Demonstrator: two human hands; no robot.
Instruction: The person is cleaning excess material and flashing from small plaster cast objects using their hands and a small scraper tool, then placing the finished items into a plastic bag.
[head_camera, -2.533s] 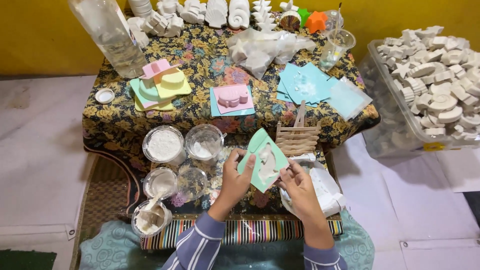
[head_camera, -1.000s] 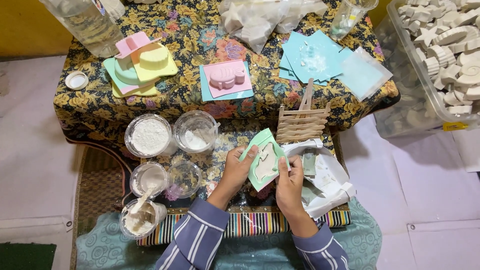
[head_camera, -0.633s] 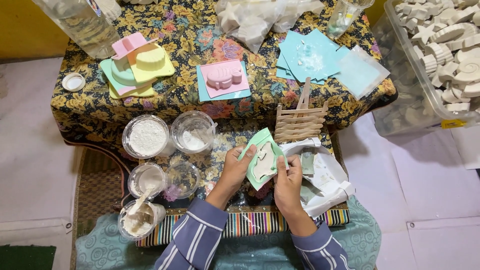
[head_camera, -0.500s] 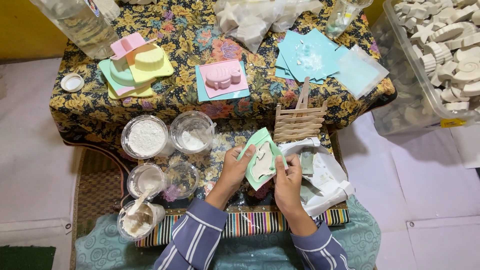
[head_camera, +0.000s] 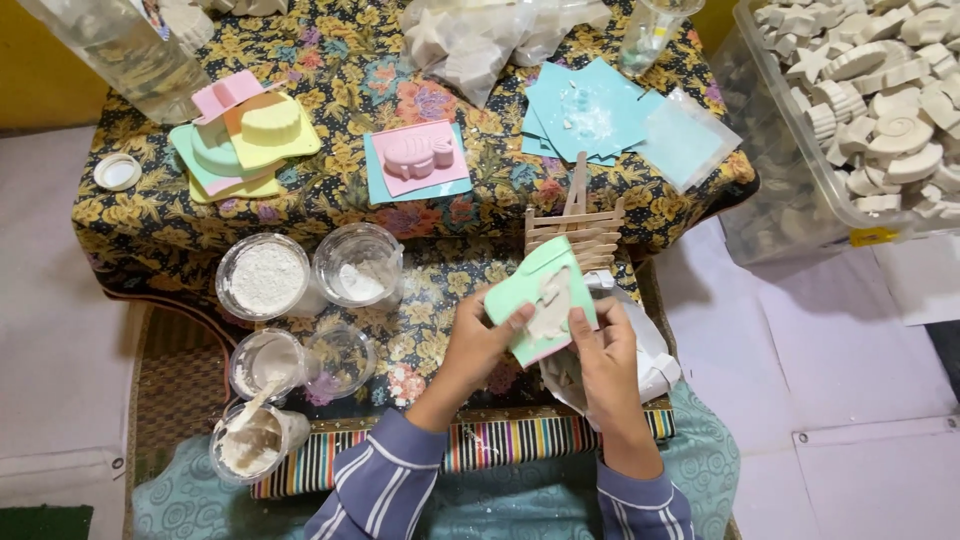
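Note:
A mint-green square mould (head_camera: 535, 287) with a white plaster shape set in its middle is held up over the floral cloth. My left hand (head_camera: 478, 340) grips its lower left edge, thumb on the front face. My right hand (head_camera: 603, 352) holds the right edge, thumb pressing beside the white shape. Under my right hand lies an open white bag (head_camera: 650, 362) of powder. A small rack of wooden sticks (head_camera: 578, 226) stands just behind the mould.
Clear tubs of white powder (head_camera: 263, 277) (head_camera: 358, 264) and a cup with a stirrer (head_camera: 247, 440) sit to the left. Pastel moulds (head_camera: 240, 140), a pink mould (head_camera: 420, 156), blue sheets (head_camera: 590, 105) lie on the table. A clear bin (head_camera: 780, 140) of plaster casts stands at right.
The view has shifted closer to the hands. My hands have turned the green mould slightly and my right thumb now presses near the white shape.

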